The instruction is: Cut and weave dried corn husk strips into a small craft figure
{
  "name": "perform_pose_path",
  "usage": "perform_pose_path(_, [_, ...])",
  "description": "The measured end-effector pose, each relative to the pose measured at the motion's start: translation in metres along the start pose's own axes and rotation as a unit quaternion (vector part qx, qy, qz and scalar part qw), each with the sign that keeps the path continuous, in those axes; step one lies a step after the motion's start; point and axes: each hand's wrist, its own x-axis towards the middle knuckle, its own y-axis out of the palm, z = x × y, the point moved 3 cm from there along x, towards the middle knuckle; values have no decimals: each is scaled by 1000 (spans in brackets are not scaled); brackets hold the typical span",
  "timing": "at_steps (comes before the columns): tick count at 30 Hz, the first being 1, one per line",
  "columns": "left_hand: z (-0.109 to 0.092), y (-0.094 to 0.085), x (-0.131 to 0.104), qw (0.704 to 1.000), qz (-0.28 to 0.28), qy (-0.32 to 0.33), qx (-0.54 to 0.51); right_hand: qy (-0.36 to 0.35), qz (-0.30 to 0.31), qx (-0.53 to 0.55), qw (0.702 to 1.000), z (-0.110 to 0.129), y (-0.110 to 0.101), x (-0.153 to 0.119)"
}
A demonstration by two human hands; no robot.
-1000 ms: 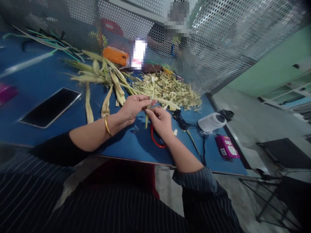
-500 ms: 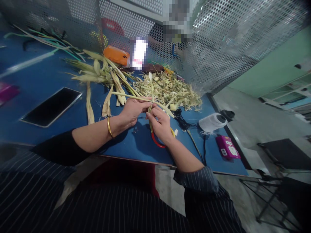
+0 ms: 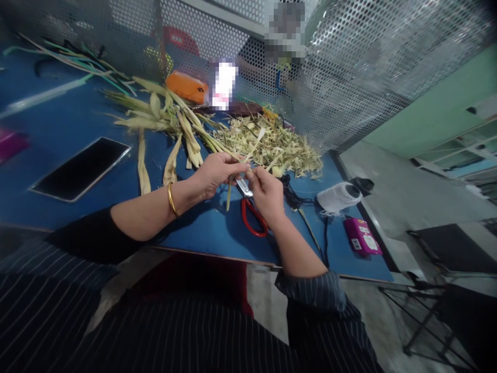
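Evidently, a blurred pink packet [image 3: 11, 145] is lying at the left edge of the blue table [image 3: 194, 235], with thin green and white strips [image 3: 79, 65] spreading beyond it on the far side. Next, a dark-screened phone [image 3: 81, 168] is lying flat. To its right, a bundle of dried husks [image 3: 151, 116] is sprawling, while an orange packet [image 3: 187, 87] is resting just behind, on the far side. A gold bangle [image 3: 172, 199] is circling the wrist of the left hand [image 3: 212, 175], whose thumb and fingers are closing firmly on husk strips [image 3: 257, 143]. These are crossing between both hands above the table's near part, one end pointing far and right, another hanging down. Red-handled scissors [image 3: 254, 217] are lying below, partly covered by the right hand [image 3: 267, 194], which is pinching the same strips, fingertips together. Behind, a heap of shredded scraps [image 3: 275, 145] is covering the far side. Farther right, black cord [image 3: 293, 194], a white spool [image 3: 337, 197] and, nearer, a purple packet [image 3: 363, 237] are sitting.
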Motion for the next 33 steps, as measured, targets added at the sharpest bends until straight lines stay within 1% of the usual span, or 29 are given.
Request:
perform_pose_path(3, [1,0,1,999,-14,14,37,-17,2,17,1000,6,-1,-2])
perform_pose_path(6, [0,-1,4,999,-20,25,37,-37,7,38,999,14,-5,-4])
perform_pose_path(9, [-2,-3,4,999,-24,22,32,-55,6,59,997,19,-9,-7])
perform_pose_path(11, [-4,-4,4,999,-19,16,37,-47,6,91,995,18,-10,-6])
perform_pose_path(13, [-6,-5,4,999,-6,14,44,-5,9,150,989,12,-11,-3])
perform_pose_path(15, [-7,-5,5,999,17,7,46,66,1,228,971,1,-10,1])
perform_pose_path(16, [-7,-5,5,999,30,3,46,105,-8,271,957,-5,-10,3])
perform_pose_path(18, [-6,-4,4,997,55,-5,45,172,-18,357,918,-16,-7,7])
perform_pose_path(20, [-4,-2,3,995,75,-4,59,215,-12,430,877,-22,-3,9])
perform_pose_path(21, [-3,-1,2,994,80,2,75,227,-10,454,861,-24,-1,9])
perform_pose_path(22, [-2,0,1,992,83,8,96,233,-12,467,853,-25,1,9])
perform_pose_path(23, [-1,1,0,989,85,15,119,232,-20,468,853,-25,2,8])
perform_pose_path(24, [-1,1,-1,986,85,21,143,226,-34,459,858,-24,3,8])
perform_pose_path(26, [1,3,-2,979,88,31,183,209,-66,426,878,-23,4,7])
perform_pose_path(28, [2,4,-2,973,94,37,207,197,-90,399,891,-23,4,7])
perform_pose_path(29, [2,4,-2,972,94,40,214,196,-92,390,895,-24,4,8])
perform_pose_path(31, [2,2,-2,970,89,42,224,203,-74,359,908,-25,2,9])
perform_pose_path(32, [2,1,-1,969,82,45,229,204,-69,325,921,-26,-2,9])
perform_pose_path(33, [1,0,-1,967,76,49,236,199,-79,276,937,-26,-8,9])
